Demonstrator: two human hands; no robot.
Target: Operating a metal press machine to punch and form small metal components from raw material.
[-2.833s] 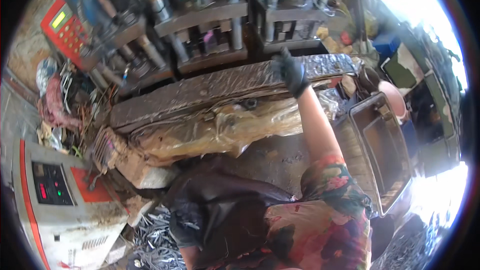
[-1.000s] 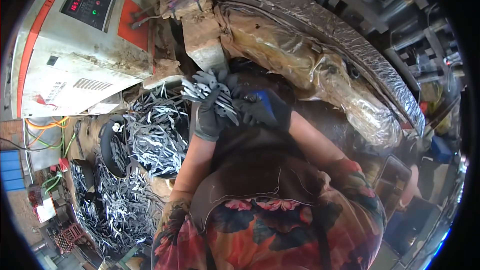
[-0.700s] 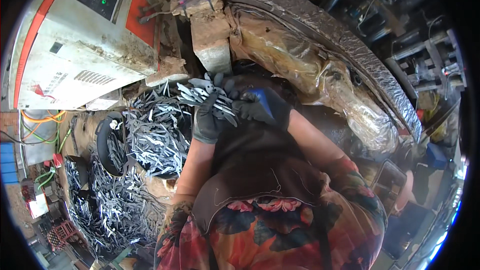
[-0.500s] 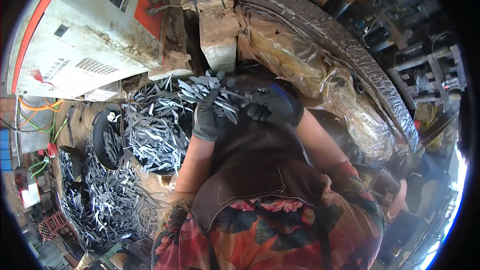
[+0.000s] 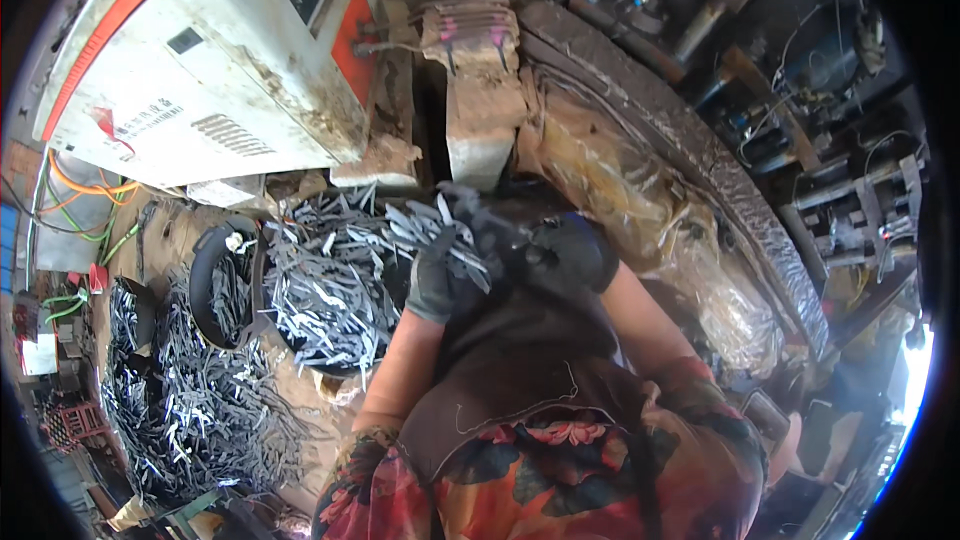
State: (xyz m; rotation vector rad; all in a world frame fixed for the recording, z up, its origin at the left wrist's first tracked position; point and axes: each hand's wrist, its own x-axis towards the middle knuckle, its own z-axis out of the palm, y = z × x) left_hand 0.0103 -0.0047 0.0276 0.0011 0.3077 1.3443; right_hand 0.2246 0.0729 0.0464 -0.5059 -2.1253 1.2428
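Observation:
Both my hands wear dark gloves. My left hand (image 5: 437,280) grips a bundle of thin grey metal strips (image 5: 445,232) held in front of my chest. My right hand (image 5: 565,252) closes on the same bundle from the right side. Just left of my hands a round black basin (image 5: 262,275) is heaped with more of the same metal strips (image 5: 320,285). A dark apron over a flowered garment fills the lower middle of the view.
A white and orange control cabinet (image 5: 215,70) stands at the upper left. A plastic-wrapped curved bench edge (image 5: 690,200) runs along the right, with press machinery behind it. Piles of metal strips (image 5: 190,390) cover the floor at lower left beside a second black tub (image 5: 210,275).
Earlier my right hand reached out to the bench by the presses. Since then the view swung left to the basin, and both hands have lifted a bundle of strips slightly to the right.

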